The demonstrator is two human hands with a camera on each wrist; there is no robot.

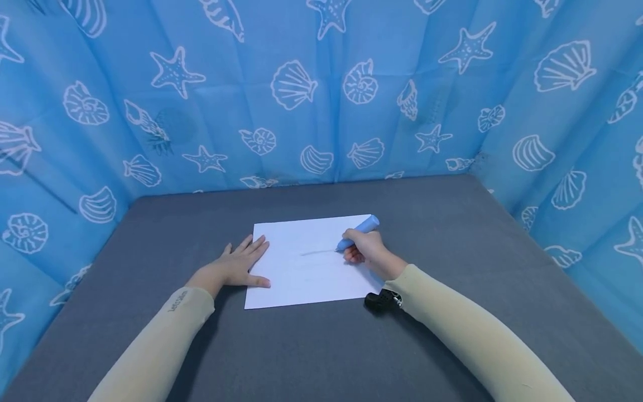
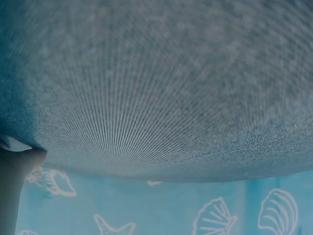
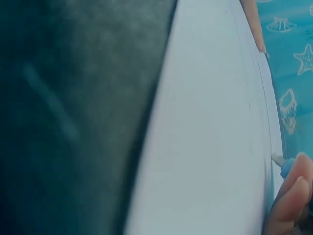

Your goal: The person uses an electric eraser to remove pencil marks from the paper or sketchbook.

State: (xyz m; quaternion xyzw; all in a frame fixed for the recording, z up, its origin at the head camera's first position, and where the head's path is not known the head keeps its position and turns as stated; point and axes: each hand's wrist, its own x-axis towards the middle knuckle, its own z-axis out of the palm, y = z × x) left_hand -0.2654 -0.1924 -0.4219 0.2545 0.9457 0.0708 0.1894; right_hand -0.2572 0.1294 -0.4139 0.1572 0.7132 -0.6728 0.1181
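The paper [image 1: 306,285] should be steadied by the spread left hand [image 1: 237,268] at its left edge, and the marker [image 1: 368,224], pinched by the right hand [image 1: 370,250] on the paper's right half, guided evenly.

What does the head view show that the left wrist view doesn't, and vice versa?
Head only: the right hand gripping a blue marker, and the faint line drawn on the white paper.
Left wrist only: fine ribbed texture on the gray surface, up close.
Both: that surface, the shell-print curtain and the left hand, only partly in the wrist view.
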